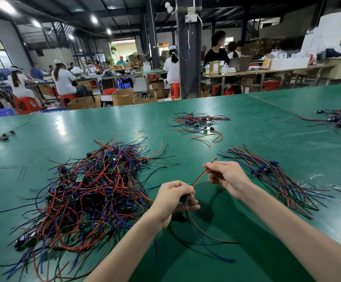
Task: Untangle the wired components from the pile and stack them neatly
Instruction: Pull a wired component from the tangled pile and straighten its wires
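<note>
Snag risk: the trailing leads (202,235) hanging below the left hand (173,197) could be caught by the pile (92,190) just outboard of that hand, if the part is swung that way
Strain risk: the joints at the board could be stressed if the red and black lead (201,176) is drawn too hard against the grip
Stacking risk: the stack (267,171) just outboard of the right hand (225,174) could be disordered by a crosswise placement
Left hand: fingers curled round the wired component (185,198); the board is largely hidden
Right hand: thumb and forefinger pinched on the red and black lead near its free end; other fingers loosely curled
Lead: stretched straight between both hands
Component location: held above the table (247,123), between pile and stack
</note>
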`<state>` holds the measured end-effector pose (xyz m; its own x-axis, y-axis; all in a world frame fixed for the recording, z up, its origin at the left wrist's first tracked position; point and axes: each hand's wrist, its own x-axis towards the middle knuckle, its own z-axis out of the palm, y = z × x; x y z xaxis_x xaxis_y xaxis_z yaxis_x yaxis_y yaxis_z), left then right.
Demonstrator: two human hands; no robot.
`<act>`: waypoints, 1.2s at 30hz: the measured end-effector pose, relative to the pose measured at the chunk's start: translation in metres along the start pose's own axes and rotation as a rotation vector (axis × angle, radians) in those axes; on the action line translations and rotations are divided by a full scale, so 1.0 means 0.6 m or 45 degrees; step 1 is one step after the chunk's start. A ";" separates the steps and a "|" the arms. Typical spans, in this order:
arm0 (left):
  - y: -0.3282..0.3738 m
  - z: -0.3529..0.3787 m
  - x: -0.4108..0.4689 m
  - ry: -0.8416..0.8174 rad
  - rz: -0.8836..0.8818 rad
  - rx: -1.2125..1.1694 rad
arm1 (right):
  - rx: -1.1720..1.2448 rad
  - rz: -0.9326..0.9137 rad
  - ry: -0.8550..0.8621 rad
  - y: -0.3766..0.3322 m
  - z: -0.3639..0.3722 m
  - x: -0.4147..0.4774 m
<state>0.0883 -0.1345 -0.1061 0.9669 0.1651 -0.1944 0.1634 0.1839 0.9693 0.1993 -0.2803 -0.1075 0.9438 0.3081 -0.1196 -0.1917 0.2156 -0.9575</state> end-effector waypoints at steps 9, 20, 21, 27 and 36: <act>0.002 -0.002 0.001 -0.005 -0.004 0.021 | 0.013 0.019 0.055 0.002 -0.004 0.004; 0.004 -0.009 0.005 -0.008 0.003 0.018 | 0.118 0.012 0.123 0.000 -0.006 0.006; 0.004 -0.010 0.005 -0.009 0.005 0.018 | 0.105 -0.002 0.124 0.000 -0.006 0.006; 0.003 -0.013 0.008 -0.015 0.021 0.025 | 0.120 -0.013 0.080 0.000 -0.001 0.005; 0.003 -0.014 0.009 -0.032 0.027 0.019 | 0.072 -0.059 0.085 0.002 -0.004 0.005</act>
<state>0.0922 -0.1254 -0.1066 0.9748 0.1448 -0.1698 0.1452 0.1662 0.9754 0.2026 -0.2814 -0.1097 0.9676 0.2342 -0.0948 -0.1606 0.2804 -0.9464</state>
